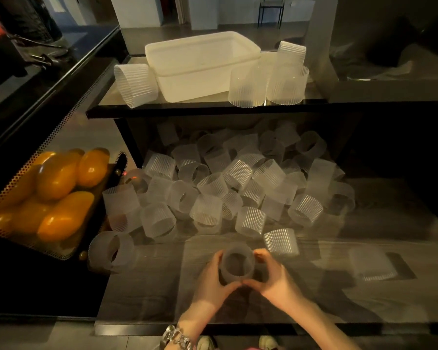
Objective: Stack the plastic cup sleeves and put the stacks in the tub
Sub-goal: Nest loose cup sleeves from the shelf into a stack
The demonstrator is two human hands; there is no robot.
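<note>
We had our left hand (214,276) and right hand (276,279) cupped around 1 frosted cup sleeve (237,264), fingers curled on either side, its open end turned up toward us, low over the near part of the desk (314,299). Whether it was a single sleeve or a few already nested, we could not tell. Beyond it lay the loose pile of sleeves (225,188), tumbled across the back of the desk, with 1 stray sleeve (281,242) just to the right of our hands. The tub (202,64) sat well apart on the raised shelf (213,108), seemingly empty, flanked by an upright stack on its left (135,84) and a cluster of stacks on its right (268,84).

We judged the stacking to be in its early stretch, with most sleeves unsorted. Next we would need to free 1 hand, take a nearby sleeve and line it up rim to rim so that it slid squarely over ours.
</note>
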